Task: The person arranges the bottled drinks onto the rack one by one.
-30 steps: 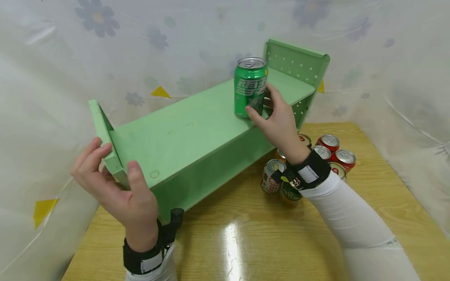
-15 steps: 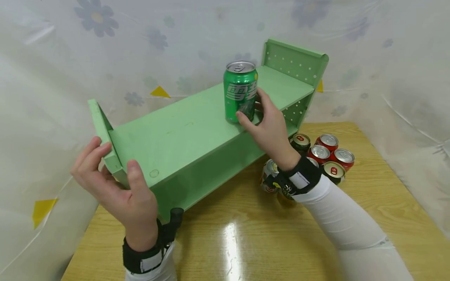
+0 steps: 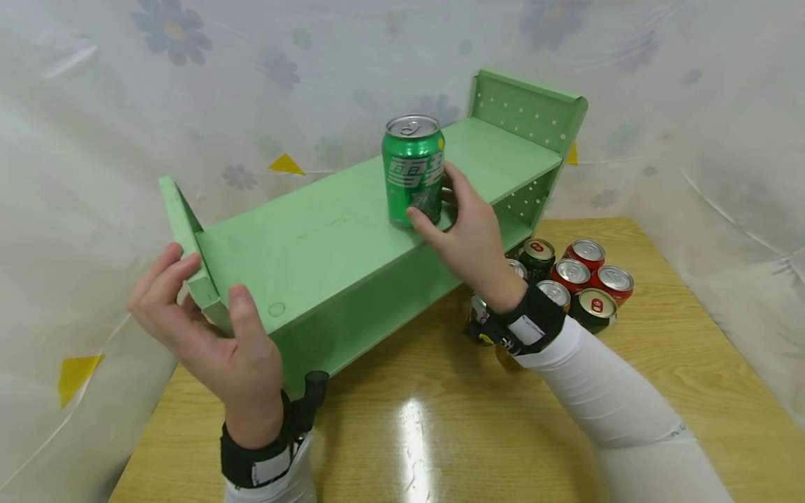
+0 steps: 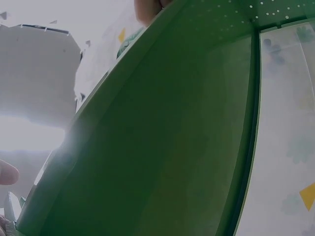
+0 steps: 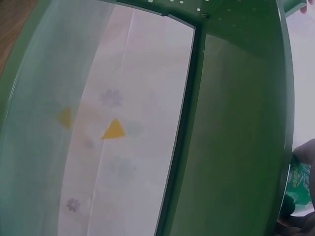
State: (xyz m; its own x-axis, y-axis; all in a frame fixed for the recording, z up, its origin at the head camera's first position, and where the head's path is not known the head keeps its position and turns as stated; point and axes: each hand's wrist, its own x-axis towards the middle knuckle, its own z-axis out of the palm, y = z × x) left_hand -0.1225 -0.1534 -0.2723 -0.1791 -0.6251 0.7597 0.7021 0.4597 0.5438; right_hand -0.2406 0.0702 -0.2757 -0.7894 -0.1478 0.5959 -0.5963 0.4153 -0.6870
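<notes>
A green Sprite-like can [image 3: 409, 171] with silver characters stands upright on the top board of a green two-tier shelf [image 3: 302, 251]. My right hand [image 3: 462, 234] grips its lower right side, thumb at the front and fingers behind. Part of the same can [image 5: 299, 183] shows at the right edge of the right wrist view, beside the board's underside. My left hand [image 3: 220, 335] holds the shelf's left end panel [image 3: 189, 244], with fingers against its outer side and thumb by the front corner. The left wrist view is mostly filled by the board's underside [image 4: 167, 128].
Several drink cans stand grouped on the wooden table [image 3: 440, 419] at the right, among them a red can [image 3: 614, 281] and a dark can with a gold lid [image 3: 595, 309]. My right wrist hides some. Behind the shelf hangs a pale flowered sheet [image 3: 352, 70].
My right hand has moved the green can leftward along the top board, away from the perforated right end panel. The left hand has stayed in place on the shelf.
</notes>
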